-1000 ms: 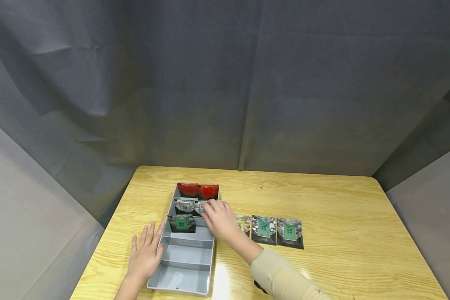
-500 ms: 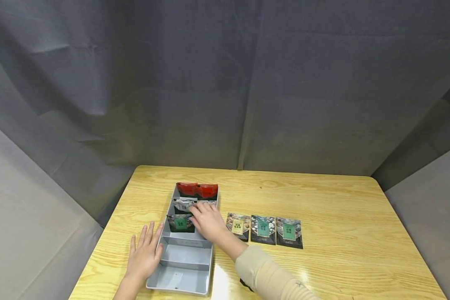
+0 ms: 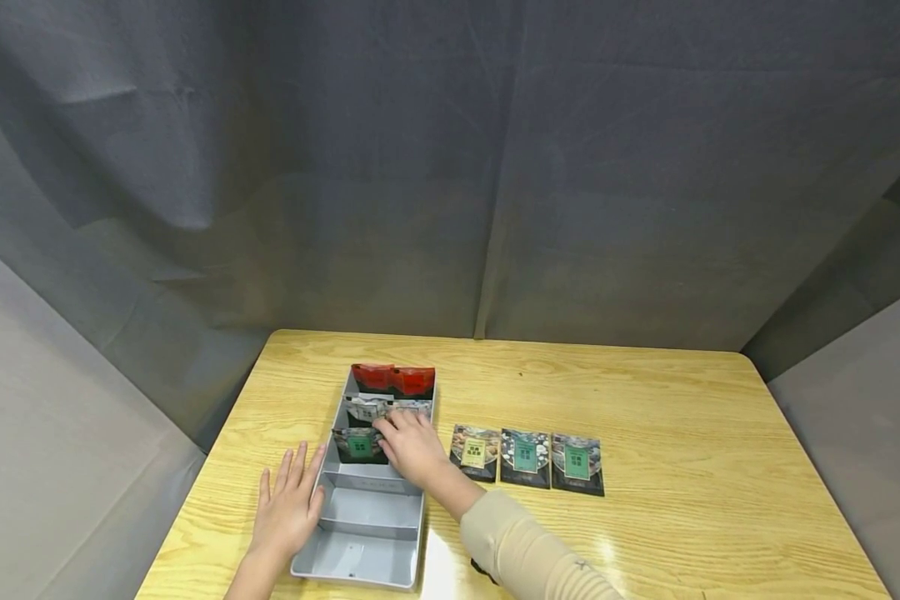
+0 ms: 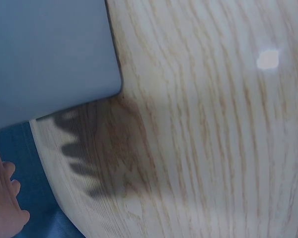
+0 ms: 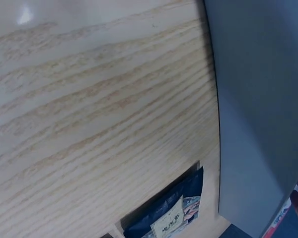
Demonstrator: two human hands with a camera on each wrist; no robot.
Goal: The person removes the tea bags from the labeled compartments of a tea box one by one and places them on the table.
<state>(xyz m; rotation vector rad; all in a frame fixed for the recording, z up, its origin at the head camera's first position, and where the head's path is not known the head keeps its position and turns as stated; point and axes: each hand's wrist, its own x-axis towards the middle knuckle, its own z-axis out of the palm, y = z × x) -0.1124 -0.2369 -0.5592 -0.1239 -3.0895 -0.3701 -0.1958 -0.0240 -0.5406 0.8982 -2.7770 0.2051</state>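
A grey compartment tray [image 3: 360, 560] stands on the left of the table. My left hand [image 3: 287, 508] lies flat with straight, spread fingers along its left rim. My right hand [image 3: 414, 450] reaches over the right rim into the third compartment from the back. Its fingertips are right at the upper right corner of a dark packet with a green label [image 3: 359, 447]; I cannot tell whether they pinch it. Behind it stand white-and-black packets [image 3: 368, 408], the right one partly covered by the hand. Two red packets [image 3: 414, 382] stand upright in the rearmost compartment.
Right of the tray lie a yellow-label packet [image 3: 475, 452], a teal-label packet [image 3: 526, 457] and another green-label packet [image 3: 577, 463], side by side on the wooden table [image 3: 682, 517]. The tray's outer wall [image 5: 258, 114] fills the right of the right wrist view. Dark cloth [image 3: 607, 200] surrounds the table.
My right hand has moved left and slightly toward me, from the right white-and-black packet to the corner of the green-label packet, uncovering the yellow-label packet. My left hand has stayed in place.
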